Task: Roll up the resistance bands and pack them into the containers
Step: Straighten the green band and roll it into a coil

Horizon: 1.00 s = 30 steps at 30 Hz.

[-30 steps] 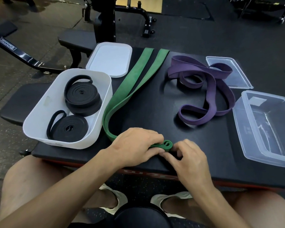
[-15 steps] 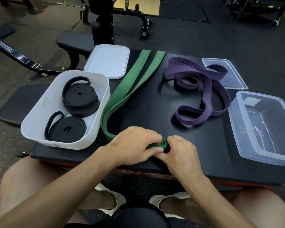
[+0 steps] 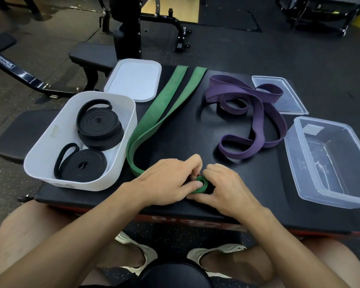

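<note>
Left hand [image 3: 170,179] and right hand [image 3: 227,190] together pinch the small started coil of the green band [image 3: 163,100], near the front edge of the table [image 3: 185,138]. The band's long tail runs away from the person, curving beside the white tub [image 3: 77,180] to the far edge. Bare tabletop separates it from the purple band [image 3: 258,113].

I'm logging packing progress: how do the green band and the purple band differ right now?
The green band has a small coil started at its near end, pinched by the left hand and right hand; the purple band is untouched. The green band runs in two nearly straight strands; the purple band lies in loose, crossing loops. Both lie on the black platform, neither packed.
</note>
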Each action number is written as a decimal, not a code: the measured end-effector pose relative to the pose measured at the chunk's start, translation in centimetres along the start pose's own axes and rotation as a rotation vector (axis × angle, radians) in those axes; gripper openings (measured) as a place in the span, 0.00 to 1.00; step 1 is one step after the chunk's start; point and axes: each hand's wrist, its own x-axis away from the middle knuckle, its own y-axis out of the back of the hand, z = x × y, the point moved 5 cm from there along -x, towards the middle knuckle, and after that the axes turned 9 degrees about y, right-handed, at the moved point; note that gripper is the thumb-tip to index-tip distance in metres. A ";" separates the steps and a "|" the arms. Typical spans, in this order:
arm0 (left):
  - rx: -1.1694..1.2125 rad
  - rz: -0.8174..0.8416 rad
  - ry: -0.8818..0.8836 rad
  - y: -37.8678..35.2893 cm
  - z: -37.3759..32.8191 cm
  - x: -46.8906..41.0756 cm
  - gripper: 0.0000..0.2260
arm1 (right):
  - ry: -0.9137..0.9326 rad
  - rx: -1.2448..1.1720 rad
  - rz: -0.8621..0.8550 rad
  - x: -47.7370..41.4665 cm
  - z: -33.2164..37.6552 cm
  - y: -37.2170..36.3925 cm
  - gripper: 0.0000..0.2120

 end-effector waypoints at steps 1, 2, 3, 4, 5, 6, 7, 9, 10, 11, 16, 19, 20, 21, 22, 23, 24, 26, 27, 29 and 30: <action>-0.025 0.003 -0.021 0.1 -0.1 0.2 0.12 | 0.008 0.002 0.025 -0.1 -0.1 0.1 0.23; -0.053 -0.003 -0.049 0.3 -0.2 0.3 0.13 | 0.010 0.000 0.056 -0.2 -0.3 0.1 0.24; -0.081 -0.018 -0.082 0.4 -0.4 0.5 0.14 | 0.014 -0.004 0.089 -0.2 -0.4 0.3 0.24; -0.107 -0.039 -0.114 0.5 -0.6 0.6 0.14 | 0.018 -0.012 0.118 -0.3 -0.4 0.4 0.24; -0.128 -0.061 -0.143 0.6 -0.8 0.7 0.15 | 0.020 -0.025 0.147 -0.3 -0.4 0.5 0.24; -0.143 -0.081 -0.169 0.6 -0.9 0.7 0.15 | 0.017 -0.040 0.177 -0.3 -0.3 0.6 0.23; -0.153 -0.094 -0.193 0.6 -0.9 0.7 0.16 | 0.012 -0.049 0.207 -0.3 -0.3 0.6 0.22; -0.166 -0.091 -0.228 0.6 -0.7 0.7 0.19 | 0.007 -0.041 0.262 -0.5 -0.4 0.6 0.22; -0.180 -0.079 -0.236 0.6 -0.3 0.7 0.22 | 0.014 -0.038 0.274 -0.7 -0.4 0.7 0.21; -0.195 -0.062 -0.226 0.5 0.2 0.7 0.24 | 0.028 -0.041 0.271 -0.8 -0.4 0.9 0.20; -0.276 -0.066 -0.175 -0.2 1.4 0.3 0.29 | 0.054 -0.053 0.311 -0.7 -0.2 1.2 0.21; -0.355 -0.053 -0.220 -0.5 0.7 -0.3 0.25 | 0.054 -0.044 0.349 -0.8 -0.1 1.4 0.20; -0.369 -0.042 -0.227 -0.4 0.6 -0.6 0.25 | 0.054 -0.041 0.364 -0.9 0.0 1.5 0.20; -0.383 -0.039 -0.246 -0.4 0.6 -0.8 0.25 | 0.055 -0.041 0.379 -1.0 0.0 1.4 0.20; -0.397 -0.053 -0.280 -0.3 0.5 -1.0 0.25 | 0.057 -0.043 0.393 -1.1 0.1 1.4 0.20; -0.409 -0.091 -0.321 -0.3 0.5 -1.1 0.25 | 0.058 -0.051 0.406 -1.2 0.1 1.4 0.20; -0.419 -0.141 -0.355 -0.4 0.6 -1.2 0.23 | 0.056 -0.060 0.421 -1.3 0.1 1.5 0.20; -0.423 -0.208 -0.387 -0.8 0.7 -1.1 0.22 | 0.046 -0.062 0.450 -1.2 0.0 1.5 0.18; -0.414 -0.224 -0.389 -0.9 0.8 -1.0 0.21 | 0.041 -0.052 0.454 -1.1 0.0 1.5 0.18; -0.387 -0.244 -0.377 -1.1 1.0 -0.7 0.20 | 0.038 -0.021 0.421 -0.8 0.3 1.4 0.19; -0.377 -0.251 -0.371 -1.1 1.1 -0.6 0.19 | 0.033 -0.004 0.398 -0.6 0.5 1.4 0.21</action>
